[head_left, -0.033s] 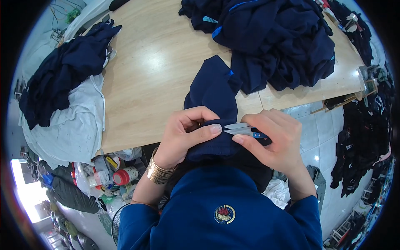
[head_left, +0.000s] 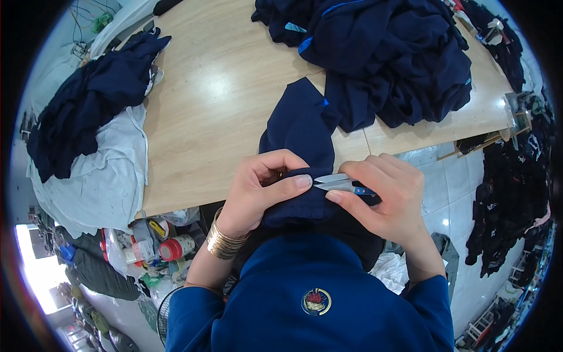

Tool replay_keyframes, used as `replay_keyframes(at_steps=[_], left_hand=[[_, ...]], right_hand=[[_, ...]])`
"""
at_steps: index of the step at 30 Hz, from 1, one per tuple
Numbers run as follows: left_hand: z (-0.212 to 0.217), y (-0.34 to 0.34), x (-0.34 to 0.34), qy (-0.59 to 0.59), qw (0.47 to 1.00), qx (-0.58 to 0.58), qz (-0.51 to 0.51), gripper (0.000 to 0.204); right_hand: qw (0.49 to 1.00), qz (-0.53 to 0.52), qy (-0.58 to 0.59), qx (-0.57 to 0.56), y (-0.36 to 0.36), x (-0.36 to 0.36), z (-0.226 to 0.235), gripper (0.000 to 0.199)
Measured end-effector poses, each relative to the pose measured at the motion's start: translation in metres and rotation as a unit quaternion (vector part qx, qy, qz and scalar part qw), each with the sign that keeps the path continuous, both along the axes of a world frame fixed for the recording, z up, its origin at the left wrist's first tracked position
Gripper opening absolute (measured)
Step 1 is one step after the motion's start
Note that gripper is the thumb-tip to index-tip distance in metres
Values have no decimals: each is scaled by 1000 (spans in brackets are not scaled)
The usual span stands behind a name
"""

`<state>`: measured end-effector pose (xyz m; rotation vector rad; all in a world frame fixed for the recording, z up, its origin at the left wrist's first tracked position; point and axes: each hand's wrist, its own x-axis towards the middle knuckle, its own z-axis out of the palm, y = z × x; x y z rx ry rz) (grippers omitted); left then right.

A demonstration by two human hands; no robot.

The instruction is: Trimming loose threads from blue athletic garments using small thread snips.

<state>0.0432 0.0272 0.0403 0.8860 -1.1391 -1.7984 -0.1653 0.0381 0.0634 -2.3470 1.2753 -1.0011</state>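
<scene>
A navy garment piece (head_left: pixel 299 126) lies over the table's near edge, its lower end drawn toward my body. My left hand (head_left: pixel 264 185) pinches a fold of it between thumb and fingers, the thumb on top. From the right, my right hand (head_left: pixel 384 193) grips a pair of thread snips (head_left: pixel 334 182) with silver blades and a blue part near the pivot. The blades are slightly apart, and their tips sit at the fabric just beside my left thumb. Any thread between them is too small to make out.
A heap of navy garments (head_left: pixel 393 64) covers the far right of the wooden table (head_left: pixel 193 117). At the left, another navy garment (head_left: pixel 94 105) rests on white cloth (head_left: pixel 105 182). Below the table's left edge stand a red-lidded jar (head_left: pixel 176 248) and assorted clutter. Dark clothes (head_left: pixel 507 193) hang or lie at the right.
The thread snips have shifted very slightly left, bringing their tips closer to my left thumb. The garment and my left hand look the same.
</scene>
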Motion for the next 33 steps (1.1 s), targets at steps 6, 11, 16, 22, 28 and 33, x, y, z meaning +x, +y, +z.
replay_keyframes(at_steps=[6, 11, 16, 22, 28, 33], left_hand=[[-2, 0, 2, 6, 1000, 0, -5, 11], [-3, 0, 2, 13, 1000, -3, -11, 12], [-5, 0, 1, 10, 1000, -20, -10, 13], [-6, -1, 1, 12, 1000, -21, -17, 13], [-8, -3, 3, -5, 999, -29, -23, 12], [4, -10, 9, -16, 997, -59, -43, 13]], right_hand=[[1000, -15, 2, -18, -2, -1, -3, 21], [1000, -1, -7, -10, -2, -2, -5, 20], [997, -2, -69, 29, -3, -4, -8, 20], [998, 12, -48, 25, -2, -3, -7, 19], [998, -1, -42, 47, -4, -6, -6, 24], [916, 176, -228, 279, -23, -3, -32, 32]])
